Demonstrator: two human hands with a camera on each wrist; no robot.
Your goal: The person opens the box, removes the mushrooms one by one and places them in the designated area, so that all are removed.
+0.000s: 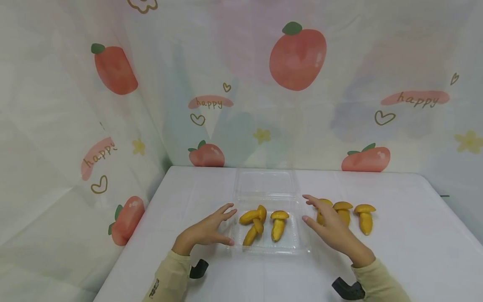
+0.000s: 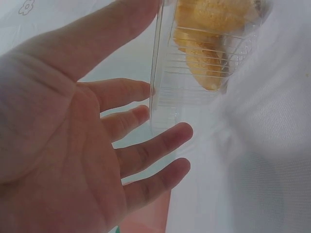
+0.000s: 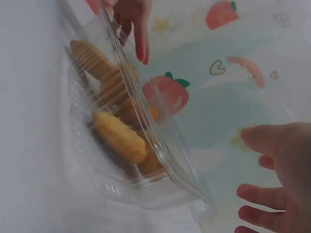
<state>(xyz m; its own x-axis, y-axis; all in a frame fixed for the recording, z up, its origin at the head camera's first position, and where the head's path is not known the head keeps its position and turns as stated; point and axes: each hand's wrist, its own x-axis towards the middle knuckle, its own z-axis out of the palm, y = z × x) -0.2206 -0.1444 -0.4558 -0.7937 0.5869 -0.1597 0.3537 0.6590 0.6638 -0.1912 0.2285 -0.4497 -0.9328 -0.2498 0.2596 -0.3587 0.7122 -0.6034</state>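
Note:
A clear plastic box (image 1: 273,251) lies on the table with its hinged lid (image 1: 266,183) folded back behind it. In it are three yellow mushrooms: two crossed on the left (image 1: 250,217) and one upright mushroom (image 1: 278,230) on the right. My left hand (image 1: 204,230) is at the box's left side, fingers spread; in the left wrist view its thumb reaches the rim (image 2: 156,63). My right hand (image 1: 333,232) hovers right of the box, fingers extended, holding nothing. In the right wrist view a gap separates it from the box wall (image 3: 150,128).
Three more yellow mushrooms stand in a row to the right, one mushroom (image 1: 325,203) partly hidden by the right hand, then a second (image 1: 343,209) and a third (image 1: 365,219). A fruit-printed curtain (image 1: 241,138) hangs behind the white table (image 1: 407,209).

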